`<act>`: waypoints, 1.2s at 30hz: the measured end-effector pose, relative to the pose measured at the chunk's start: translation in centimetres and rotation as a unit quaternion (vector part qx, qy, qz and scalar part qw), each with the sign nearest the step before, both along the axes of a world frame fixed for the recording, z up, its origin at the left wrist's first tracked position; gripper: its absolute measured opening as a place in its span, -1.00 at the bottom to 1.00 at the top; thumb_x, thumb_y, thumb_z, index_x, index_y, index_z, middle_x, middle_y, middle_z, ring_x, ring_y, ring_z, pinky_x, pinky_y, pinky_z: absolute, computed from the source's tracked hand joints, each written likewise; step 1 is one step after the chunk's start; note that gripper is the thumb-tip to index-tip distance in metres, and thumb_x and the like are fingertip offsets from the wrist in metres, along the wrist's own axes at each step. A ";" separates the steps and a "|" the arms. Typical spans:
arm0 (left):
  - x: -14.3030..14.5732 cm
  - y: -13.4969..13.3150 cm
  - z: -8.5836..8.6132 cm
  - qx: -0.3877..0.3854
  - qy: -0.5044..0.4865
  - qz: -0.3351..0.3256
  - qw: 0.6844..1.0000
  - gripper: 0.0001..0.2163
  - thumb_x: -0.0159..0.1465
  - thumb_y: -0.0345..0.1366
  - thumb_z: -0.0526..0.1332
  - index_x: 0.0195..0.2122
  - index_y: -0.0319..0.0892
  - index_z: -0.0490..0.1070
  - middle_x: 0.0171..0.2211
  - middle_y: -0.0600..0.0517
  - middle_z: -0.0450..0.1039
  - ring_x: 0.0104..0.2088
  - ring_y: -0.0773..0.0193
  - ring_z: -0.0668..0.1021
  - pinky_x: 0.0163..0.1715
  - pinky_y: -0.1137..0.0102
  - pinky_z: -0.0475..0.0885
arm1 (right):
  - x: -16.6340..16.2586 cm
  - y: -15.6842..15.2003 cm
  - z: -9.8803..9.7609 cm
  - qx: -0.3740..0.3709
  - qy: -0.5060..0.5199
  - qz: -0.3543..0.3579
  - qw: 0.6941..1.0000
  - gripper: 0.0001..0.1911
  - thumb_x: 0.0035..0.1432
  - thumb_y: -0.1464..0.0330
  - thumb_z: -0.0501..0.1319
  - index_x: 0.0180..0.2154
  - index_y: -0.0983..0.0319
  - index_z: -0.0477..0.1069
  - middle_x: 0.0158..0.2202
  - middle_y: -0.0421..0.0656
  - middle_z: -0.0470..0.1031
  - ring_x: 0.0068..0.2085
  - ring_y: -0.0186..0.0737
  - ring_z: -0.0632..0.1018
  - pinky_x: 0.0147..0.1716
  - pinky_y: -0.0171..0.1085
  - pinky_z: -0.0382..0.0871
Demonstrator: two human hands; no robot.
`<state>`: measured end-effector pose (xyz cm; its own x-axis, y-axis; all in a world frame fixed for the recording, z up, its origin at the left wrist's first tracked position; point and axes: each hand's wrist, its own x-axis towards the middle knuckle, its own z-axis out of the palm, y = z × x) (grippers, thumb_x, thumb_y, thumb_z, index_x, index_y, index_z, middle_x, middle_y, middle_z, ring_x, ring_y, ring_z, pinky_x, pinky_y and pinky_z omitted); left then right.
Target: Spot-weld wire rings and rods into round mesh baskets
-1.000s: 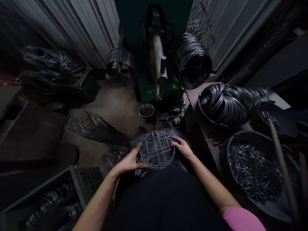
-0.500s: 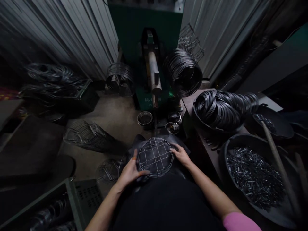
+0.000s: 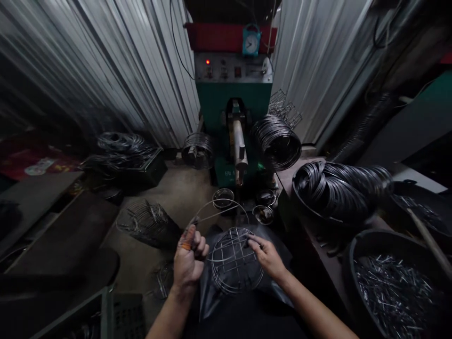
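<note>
My left hand point(image 3: 190, 256), with orange wrapping on a finger, is closed on the left side of a wire ring point(image 3: 223, 199). The ring is tilted up, and thin straight wires run across it. My right hand point(image 3: 266, 256) pinches at the ring's right side; its exact contact is hard to make out. Behind and below the ring, a round wire grid point(image 3: 237, 281) of crossed rods and stacked hoops rests on the dark apron point(image 3: 278, 282) over my lap.
A green machine point(image 3: 235, 92) with a metal arm point(image 3: 239, 141) stands ahead. Coiled wire rings point(image 3: 332, 186) and a tub point(image 3: 349, 263) of short metal pieces are at right. A wire bundle point(image 3: 144, 223) and a green crate point(image 3: 106, 310) are at left.
The view has tilted up, showing the machine's panel. My left hand has gone from resting open beside the round grid to gripping a raised ring; my right hand's fingers have closed.
</note>
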<state>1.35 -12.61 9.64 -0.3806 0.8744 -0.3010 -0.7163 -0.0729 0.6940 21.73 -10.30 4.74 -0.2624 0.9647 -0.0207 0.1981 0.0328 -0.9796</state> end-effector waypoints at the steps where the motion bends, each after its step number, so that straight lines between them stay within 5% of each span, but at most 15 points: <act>1: 0.9 -0.1 -0.5 -0.006 -0.022 -0.011 1.000 -0.70 -0.10 -0.20 0.42 -0.52 -0.19 0.30 -0.71 0.27 0.01 -0.76 0.57 0.06 -0.80 0.59 -0.03 | -0.1 -0.4 0.0 -0.003 0.002 0.000 1.000 -0.63 0.11 0.12 0.12 -0.19 0.20 0.53 -0.21 -0.09 0.58 -0.12 -0.07 0.53 -0.09 -0.15 0.38; 5: 2.4 -0.6 -1.8 -0.003 -0.062 -0.047 0.997 -0.75 -0.02 -0.22 0.38 -0.35 -0.15 0.40 -0.68 0.26 0.03 -0.73 0.57 0.11 -0.76 0.61 0.03 | 0.6 -1.2 -0.4 -0.014 -0.002 -0.031 0.999 -0.61 0.14 0.11 0.09 -0.21 0.24 0.52 -0.30 -0.11 0.57 -0.24 -0.12 0.54 -0.20 -0.23 0.40; 9: 1.1 -0.3 -0.8 -0.010 0.011 -0.144 0.989 -0.59 -0.02 -0.10 0.35 -0.16 -0.16 0.42 -0.46 0.12 0.35 -0.53 0.47 0.37 -0.58 0.54 0.29 | 1.7 0.6 0.3 -0.008 -0.021 -0.048 0.999 -0.59 0.13 0.10 0.08 -0.19 0.23 0.52 -0.22 -0.09 0.56 -0.14 -0.08 0.52 -0.10 -0.18 0.36; 13: -0.4 1.0 -0.5 -0.064 0.151 -0.244 0.956 -0.54 -0.02 -0.13 0.36 -0.11 -0.23 0.40 -0.58 0.16 0.28 -0.66 0.55 0.24 -0.70 0.60 0.08 | 2.1 3.6 1.1 -0.004 -0.041 0.024 0.999 -0.63 0.09 0.13 0.12 -0.20 0.20 0.53 -0.21 -0.11 0.57 -0.11 -0.07 0.51 -0.03 -0.13 0.32; 21: 0.1 0.4 -4.3 -0.138 0.114 -0.137 0.974 -0.48 -0.11 -0.11 0.35 -0.14 -0.18 0.27 -0.67 0.28 0.18 -0.78 0.58 0.14 -0.76 0.61 -0.03 | 1.3 3.1 -2.2 -0.060 -0.027 0.010 0.998 -0.60 0.03 0.25 0.19 -0.06 0.20 0.43 -0.20 -0.14 0.55 -0.19 -0.18 0.53 -0.16 -0.22 0.41; 29: 0.9 -0.3 -5.3 -0.146 0.023 -0.128 0.981 -0.50 -0.12 -0.18 0.38 -0.17 -0.17 0.27 -0.68 0.30 0.14 -0.77 0.58 0.13 -0.76 0.62 -0.02 | 1.6 1.5 -2.5 0.078 -0.140 -0.058 0.985 -0.62 0.06 0.26 0.19 -0.05 0.17 0.42 -0.10 -0.08 0.51 -0.09 -0.08 0.51 -0.05 -0.13 0.35; 36: 0.0 -0.5 -6.2 -0.156 0.182 -0.197 0.951 -0.42 0.00 -0.13 0.31 0.02 -0.25 0.24 -0.66 0.23 0.24 -0.75 0.49 0.25 -0.81 0.59 0.09 | 1.6 1.7 -2.9 0.065 -0.128 -0.057 0.988 -0.68 0.11 0.31 0.11 -0.09 0.17 0.44 -0.23 -0.13 0.57 -0.22 -0.14 0.56 -0.16 -0.19 0.42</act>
<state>1.34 -13.10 3.44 -0.1702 0.8606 -0.4800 -0.3545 0.4011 0.8447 23.33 -8.61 1.85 -0.1541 0.9866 0.0533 0.4489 0.1179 -0.8858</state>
